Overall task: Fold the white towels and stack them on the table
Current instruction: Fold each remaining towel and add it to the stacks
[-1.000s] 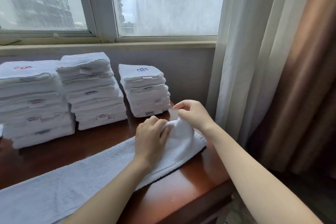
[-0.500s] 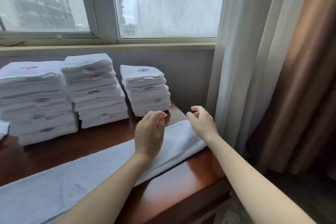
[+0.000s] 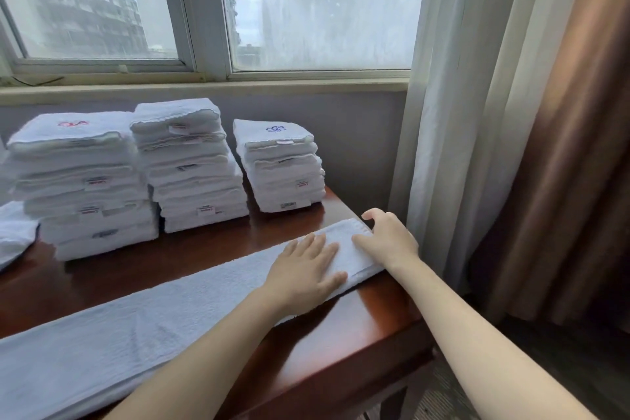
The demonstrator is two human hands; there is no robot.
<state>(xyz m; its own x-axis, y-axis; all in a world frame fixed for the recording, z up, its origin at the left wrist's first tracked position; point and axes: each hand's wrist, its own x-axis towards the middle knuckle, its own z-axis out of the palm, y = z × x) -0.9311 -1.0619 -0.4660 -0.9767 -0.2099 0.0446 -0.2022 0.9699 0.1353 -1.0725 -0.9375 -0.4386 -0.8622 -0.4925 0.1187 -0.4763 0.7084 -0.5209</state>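
Across the front of the dark wooden table (image 3: 341,344) lies a long white towel (image 3: 153,317), folded into a narrow strip that runs from the lower left edge of view to the table's right end. The left hand (image 3: 306,269) presses flat on the strip near that end, fingers straight and close together, holding nothing. The right hand (image 3: 387,242) rests on the towel's very end, just beside the left one, fingers loosely spread and slightly bent, thumb on the cloth, gripping nothing. Behind, under the window (image 3: 306,10), stand 3 piles of folded white towels: left stack (image 3: 78,181), middle stack (image 3: 191,164) and right stack (image 3: 279,167). A sheer curtain (image 3: 460,112) hangs just right of the table.
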